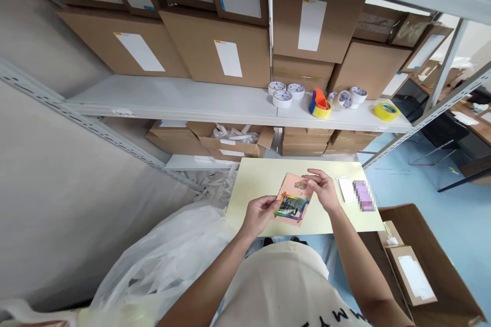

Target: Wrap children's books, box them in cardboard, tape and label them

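Nearest the camera was the person's cream cloth shirt with dark lettering (276,286), and beyond it both bare hands worked above a pale yellow, smooth rectangular tabletop (249,179). The task's thing, a thin peach-pink rectangular card with a rainbow-bordered dark picture (292,206), was held tilted over the middle of that tabletop, picture side up. The left hand (260,216) was closed in a pinch on the card's lower left edge, thumb on top. The right hand (322,190) was partly open at the upper right corner, its thumb against the card and its fingers loosely extended; whether it gripped or merely touched, I could not tell. The step in hand looked like handling or inspecting the card's face. In my judgement, the next move called for a firm left pinch while the right fingers settled on the corner, without bending the card.
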### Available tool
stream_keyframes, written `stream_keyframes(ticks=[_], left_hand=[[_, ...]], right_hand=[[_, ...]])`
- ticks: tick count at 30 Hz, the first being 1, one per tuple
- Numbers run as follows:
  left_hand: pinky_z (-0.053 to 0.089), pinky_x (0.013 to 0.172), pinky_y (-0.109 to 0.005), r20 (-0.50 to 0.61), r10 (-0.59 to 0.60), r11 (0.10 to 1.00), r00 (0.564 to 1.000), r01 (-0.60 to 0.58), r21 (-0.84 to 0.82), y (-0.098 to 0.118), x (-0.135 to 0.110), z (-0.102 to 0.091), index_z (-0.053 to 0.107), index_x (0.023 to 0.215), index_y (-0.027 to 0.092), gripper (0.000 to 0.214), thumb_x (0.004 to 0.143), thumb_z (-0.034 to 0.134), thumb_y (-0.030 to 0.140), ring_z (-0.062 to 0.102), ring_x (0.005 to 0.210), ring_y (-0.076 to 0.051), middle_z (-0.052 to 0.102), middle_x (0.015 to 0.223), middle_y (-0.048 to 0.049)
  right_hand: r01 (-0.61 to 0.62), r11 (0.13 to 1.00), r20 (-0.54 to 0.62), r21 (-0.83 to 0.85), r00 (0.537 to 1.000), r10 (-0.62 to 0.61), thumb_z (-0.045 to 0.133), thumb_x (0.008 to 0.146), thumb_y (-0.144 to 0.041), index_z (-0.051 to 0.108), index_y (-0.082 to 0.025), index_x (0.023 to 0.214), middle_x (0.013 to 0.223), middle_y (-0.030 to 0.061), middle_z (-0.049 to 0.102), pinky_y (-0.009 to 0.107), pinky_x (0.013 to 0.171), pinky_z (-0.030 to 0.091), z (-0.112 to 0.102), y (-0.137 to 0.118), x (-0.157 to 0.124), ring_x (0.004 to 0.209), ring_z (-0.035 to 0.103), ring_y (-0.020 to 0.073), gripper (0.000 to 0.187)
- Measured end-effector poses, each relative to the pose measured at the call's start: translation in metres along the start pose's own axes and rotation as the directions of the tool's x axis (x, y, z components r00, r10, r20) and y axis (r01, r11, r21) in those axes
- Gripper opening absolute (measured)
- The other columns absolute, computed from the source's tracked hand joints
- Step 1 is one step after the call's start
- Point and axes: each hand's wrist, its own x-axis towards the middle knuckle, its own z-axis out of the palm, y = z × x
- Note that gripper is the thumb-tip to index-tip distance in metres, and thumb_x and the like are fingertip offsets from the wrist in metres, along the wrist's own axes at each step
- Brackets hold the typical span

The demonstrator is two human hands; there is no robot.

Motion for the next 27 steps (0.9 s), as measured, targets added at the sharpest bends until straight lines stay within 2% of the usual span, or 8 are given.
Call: stream_keyframes(ticks=[4,8,11,15,20,23,27], left_hand=[[0.052,0.069,-0.03,-0.069,-0.131,0.97,0.989,0.114,-0.216,-0.002,0.005,0.024,0.078,0.078,0.017,0.044,0.054,0.084,0.053,0.067,0.073,-0.021,0.076,0.076,-0.0061],[0.053,0.077,-0.034,-0.073,-0.205,0.917,0.976,0.165,-0.364,-0.01,0.008,0.043,0.077,0.084,0.015,0.053,0.051,0.085,0.056,0.069,0.08,-0.023,0.076,0.082,-0.0087],[0.053,0.079,-0.035,-0.11,-0.251,0.903,0.962,0.192,-0.385,-0.023,0.006,0.054,0.077,0.088,0.014,0.055,0.053,0.085,0.056,0.069,0.082,-0.024,0.076,0.083,-0.0087],[0.053,0.079,-0.033,-0.235,-0.277,0.924,0.932,0.191,-0.331,-0.039,-0.002,0.061,0.075,0.09,0.015,0.053,0.055,0.084,0.054,0.069,0.084,-0.023,0.076,0.087,-0.0082],[0.053,0.082,-0.033,-0.296,-0.268,0.954,0.917,0.21,-0.213,-0.055,-0.008,0.05,0.074,0.094,0.017,0.053,0.061,0.079,0.058,0.069,0.089,-0.024,0.076,0.093,-0.008],[0.052,0.086,-0.033,-0.335,-0.256,0.966,0.907,0.226,-0.129,-0.074,-0.006,0.032,0.073,0.102,0.02,0.053,0.065,0.076,0.057,0.067,0.096,-0.024,0.073,0.103,-0.0081],[0.054,0.076,-0.031,-0.453,-0.279,0.949,0.847,0.316,0.008,-0.112,0.004,0.001,0.073,0.104,0.022,0.048,0.066,0.075,0.05,0.065,0.09,-0.022,0.066,0.103,-0.0081]], right_hand=[[-0.076,0.99,0.054,0.115,0.996,0.07,0.086,0.064,-0.039,0.06,-0.028,0.121,0.087,0.0024,0.076,0.038,0.076,0.057,-0.023,0.005,-0.018,0.083,0.072,0.0226,0.064],[-0.148,0.984,0.101,0.098,0.985,0.138,0.082,0.07,-0.037,0.055,-0.029,0.132,0.092,0.0028,0.073,0.032,0.066,0.056,-0.035,0.024,-0.039,0.076,0.069,0.018,0.068],[-0.193,0.976,0.106,0.103,0.977,0.182,0.079,0.074,-0.037,0.054,-0.033,0.135,0.092,-0.0001,0.066,0.029,0.062,0.054,-0.042,0.038,-0.05,0.069,0.065,0.0134,0.067],[-0.291,0.944,0.135,0.157,0.953,0.272,0.08,0.071,-0.037,0.058,-0.036,0.131,0.089,-0.0024,0.059,0.029,0.063,0.056,-0.049,0.053,-0.057,0.067,0.062,0.0111,0.064],[-0.382,0.909,0.079,0.17,0.924,0.374,0.083,0.067,-0.035,0.062,-0.031,0.125,0.082,-0.0028,0.061,0.031,0.065,0.056,-0.036,0.081,-0.054,0.065,0.061,0.0121,0.062],[-0.439,0.884,0.086,0.159,0.899,0.43,0.084,0.063,-0.036,0.064,-0.029,0.121,0.081,-0.0022,0.063,0.032,0.065,0.056,-0.017,0.103,-0.044,0.063,0.062,0.0129,0.062],[-0.513,0.854,0.063,0.088,0.858,0.509,0.084,0.06,-0.039,0.066,-0.026,0.113,0.081,-0.0016,0.062,0.032,0.063,0.057,0.01,0.141,-0.02,0.063,0.061,0.0127,0.057]])
